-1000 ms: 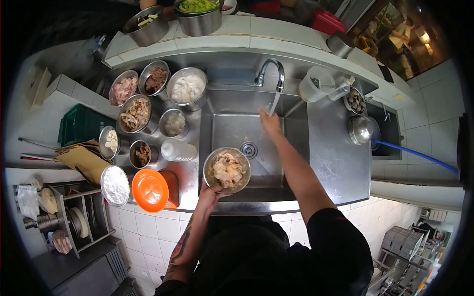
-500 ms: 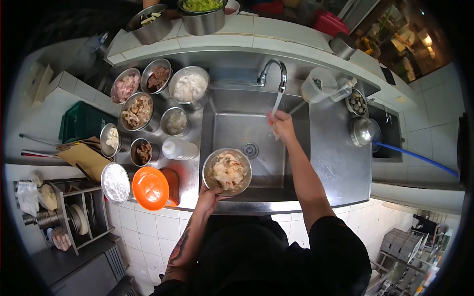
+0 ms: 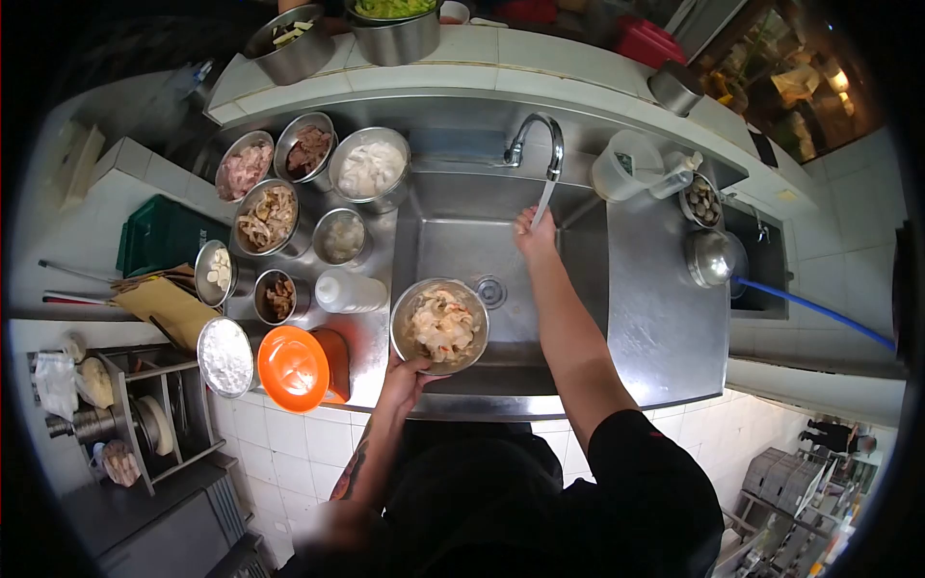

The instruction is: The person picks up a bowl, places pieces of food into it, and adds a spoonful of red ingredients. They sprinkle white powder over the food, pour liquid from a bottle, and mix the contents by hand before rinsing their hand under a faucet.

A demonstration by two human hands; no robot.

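Observation:
My left hand (image 3: pixel 405 379) grips the near rim of a metal bowl (image 3: pixel 396 332) over the left part of the sink (image 3: pixel 453 255). Pale pieces of food with orange bits (image 3: pixel 445 326) fill the bowl. Under the curved faucet (image 3: pixel 556 144) is my right hand (image 3: pixel 535 231), its fingers curled in the running water (image 3: pixel 543 200). Whatever those fingers hold, if anything, is too small to make out. The round drain (image 3: pixel 491 292) shows between the bowl and my right forearm.
Left of the sink stand several metal bowls of food (image 3: pixel 268 218), a white bottle (image 3: pixel 352 291) and an orange container (image 3: pixel 294 369). A clear plastic container (image 3: pixel 624 166) and a metal ladle (image 3: pixel 710 257) are at the right. Pots (image 3: pixel 395 40) line the tiled ledge.
My right hand has moved slightly left and away from me under the water; the pinkish thing at its fingers no longer shows. My left hand and the bowl have shifted slightly away.

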